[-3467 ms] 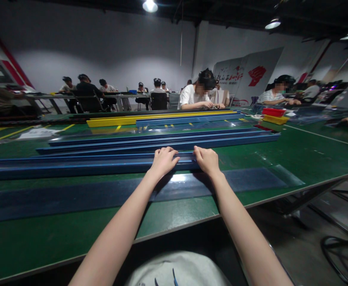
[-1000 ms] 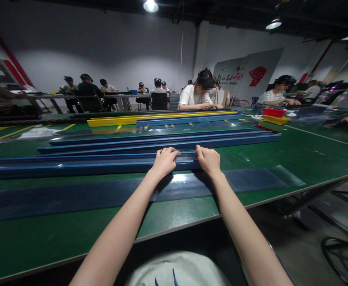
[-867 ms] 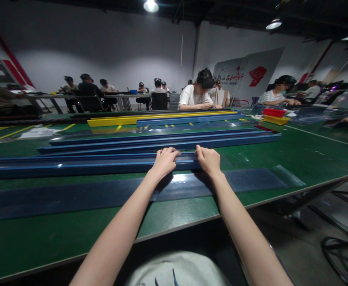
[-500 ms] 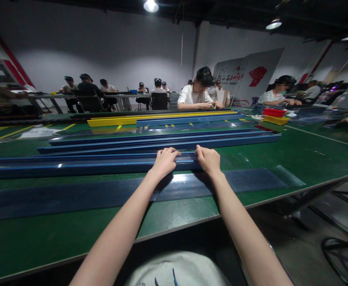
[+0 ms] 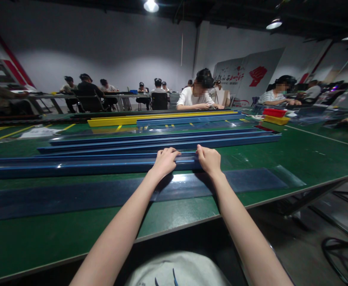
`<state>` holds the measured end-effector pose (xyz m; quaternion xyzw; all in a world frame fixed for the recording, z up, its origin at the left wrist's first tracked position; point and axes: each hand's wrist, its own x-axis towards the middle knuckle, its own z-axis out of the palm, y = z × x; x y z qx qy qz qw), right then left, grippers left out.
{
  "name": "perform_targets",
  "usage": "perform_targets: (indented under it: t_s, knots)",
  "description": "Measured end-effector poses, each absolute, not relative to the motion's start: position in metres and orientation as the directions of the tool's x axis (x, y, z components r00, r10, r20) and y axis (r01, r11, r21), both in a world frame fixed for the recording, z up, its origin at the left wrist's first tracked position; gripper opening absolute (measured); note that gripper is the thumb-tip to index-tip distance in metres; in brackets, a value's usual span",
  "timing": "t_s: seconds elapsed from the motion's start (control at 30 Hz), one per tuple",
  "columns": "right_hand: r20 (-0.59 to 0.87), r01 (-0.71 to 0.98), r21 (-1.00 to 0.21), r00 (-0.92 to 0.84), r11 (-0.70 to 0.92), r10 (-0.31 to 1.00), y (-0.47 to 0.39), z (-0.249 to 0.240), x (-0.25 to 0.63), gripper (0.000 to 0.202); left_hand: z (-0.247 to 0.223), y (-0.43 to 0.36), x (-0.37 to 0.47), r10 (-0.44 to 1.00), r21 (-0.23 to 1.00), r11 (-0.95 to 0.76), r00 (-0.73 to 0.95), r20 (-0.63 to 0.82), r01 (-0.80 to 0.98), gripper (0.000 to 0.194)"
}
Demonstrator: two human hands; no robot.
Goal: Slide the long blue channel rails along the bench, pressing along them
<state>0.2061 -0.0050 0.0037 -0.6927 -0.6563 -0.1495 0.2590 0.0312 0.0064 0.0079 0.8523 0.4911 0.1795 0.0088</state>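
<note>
A long blue channel strip [image 5: 87, 166] lies across the green table [image 5: 174, 220], its right end at my hands. My left hand [image 5: 165, 161] rests over this strip, its fingers bent round the near edge and onto the top. At the strip's right end my right hand [image 5: 209, 160] is closed, thumb raised, with fingers curled on the end. Under my wrists a flat clear plastic sheet [image 5: 102, 192] stretches along the table's near side. Beyond my hands lie more blue strips [image 5: 162, 142], side by side.
Farther back lie a yellow strip [image 5: 111, 121] and a shorter blue strip [image 5: 188, 118]. A red bin [image 5: 274, 113] sits on a yellow bin [image 5: 276, 120] at the right. A person [image 5: 196, 95] works across the table; others sit behind. The table edge [image 5: 179, 229] runs in front of me.
The person across the table has shifted their hands slightly. My own hands have hardly moved.
</note>
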Motion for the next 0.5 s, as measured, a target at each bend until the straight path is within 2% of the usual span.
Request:
perform_targets:
  t_s: [0.2, 0.5]
  knots:
    - [0.557, 0.985, -0.173, 0.113, -0.018, 0.823, -0.0047, 0.0034, 0.2069, 0.052, 0.0073, 0.0078, 0.0310, 0.839, 0.190, -0.518, 0.453, 0.302, 0.834, 0.049]
    - [0.551, 0.971, -0.202, 0.220, -0.127, 0.805, -0.0029, 0.0036, 0.2085, 0.054, 0.0113, 0.0054, 0.0294, 0.846, 0.192, -0.512, 0.454, 0.280, 0.837, 0.053]
